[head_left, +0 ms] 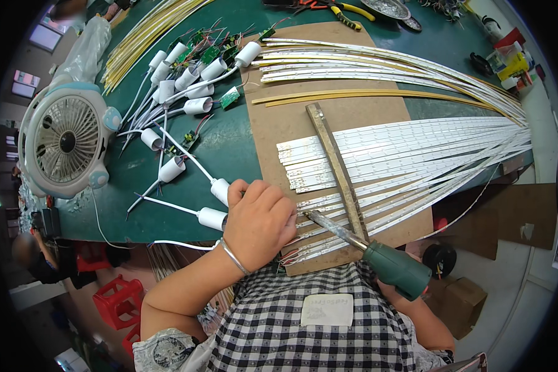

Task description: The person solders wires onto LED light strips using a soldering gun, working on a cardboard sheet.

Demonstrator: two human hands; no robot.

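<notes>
My left hand [261, 218], a metal bangle on its wrist, is curled closed over the front left edge of the brown board [270, 139]. Whatever its fingers pinch is hidden beneath them. White cylindrical caps with cables, such as this cap [212, 218], lie right beside it. My right hand [395, 294] grips a green-handled soldering iron [394, 268], which covers most of its fingers. The iron's metal tip points left over the ends of white LED strips [384, 149]. A worn metal bar [336, 164] lies across those strips. Wires and part of a circuit board [282, 269] show at the board's front edge.
More white and yellow strips [353, 65] fan across the back. Capped cables and green circuit boards [214, 53] pile at the left, near a fan [67, 142]. Pliers [347, 15] and a metal dish [387, 7] sit far back. Red stools [119, 302] stand on the floor.
</notes>
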